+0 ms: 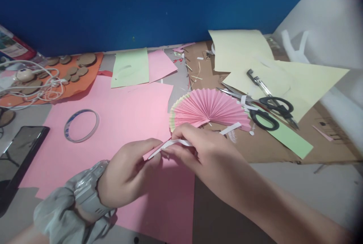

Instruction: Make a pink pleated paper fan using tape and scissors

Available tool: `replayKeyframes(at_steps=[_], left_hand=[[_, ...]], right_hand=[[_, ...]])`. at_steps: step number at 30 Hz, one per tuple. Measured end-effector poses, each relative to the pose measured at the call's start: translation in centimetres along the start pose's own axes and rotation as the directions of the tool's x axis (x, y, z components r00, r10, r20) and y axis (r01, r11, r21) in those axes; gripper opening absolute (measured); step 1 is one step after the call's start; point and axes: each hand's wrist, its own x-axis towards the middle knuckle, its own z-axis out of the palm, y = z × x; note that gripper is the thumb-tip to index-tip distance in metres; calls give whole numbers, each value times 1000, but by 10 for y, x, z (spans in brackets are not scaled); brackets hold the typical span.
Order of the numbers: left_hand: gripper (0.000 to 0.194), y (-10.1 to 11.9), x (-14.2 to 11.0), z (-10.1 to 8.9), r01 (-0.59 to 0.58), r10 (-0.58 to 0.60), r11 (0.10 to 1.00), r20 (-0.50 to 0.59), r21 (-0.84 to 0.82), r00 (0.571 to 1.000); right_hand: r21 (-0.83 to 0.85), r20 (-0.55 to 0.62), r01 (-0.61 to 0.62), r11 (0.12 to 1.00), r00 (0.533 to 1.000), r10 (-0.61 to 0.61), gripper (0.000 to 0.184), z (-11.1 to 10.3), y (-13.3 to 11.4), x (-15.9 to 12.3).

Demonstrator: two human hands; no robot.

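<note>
A pink pleated paper fan (pixel 208 108), with yellow and green pleats at its left edge, is held up over the table. My left hand (pixel 129 172), with a grey watch and scrunchie at the wrist, pinches the fan's folded stem and a thin white paper strip (pixel 174 144). My right hand (pixel 198 147) is closed on the same strip and the base of the fan, its fingers touching those of the left hand. The strip's free end (pixel 232 127) sticks out to the right.
A large pink sheet (pixel 113 123) lies beneath, with a tape ring (pixel 81 125) on it. Black-handled scissors (pixel 266 111) and a pen (pixel 256 79) rest on yellow paper and cardboard at right. A phone (pixel 19 153), white cable (pixel 36 85) and wooden discs (pixel 75 66) sit at left.
</note>
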Motion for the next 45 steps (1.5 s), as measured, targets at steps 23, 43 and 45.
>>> replayKeyframes(at_steps=[23, 43, 45], left_hand=[[28, -3, -2, 6, 172, -190, 960, -62, -222, 980], [30, -4, 0, 5, 200, -214, 949, -33, -245, 976], [29, -4, 0, 6, 201, -216, 943, -28, -266, 976]], right_hand=[[-28, -19, 70, 997, 997, -71, 16, 6, 2, 3], [-32, -62, 3, 999, 998, -5, 21, 3, 1, 5], [-50, -62, 22, 998, 998, -25, 18, 3, 1, 5]])
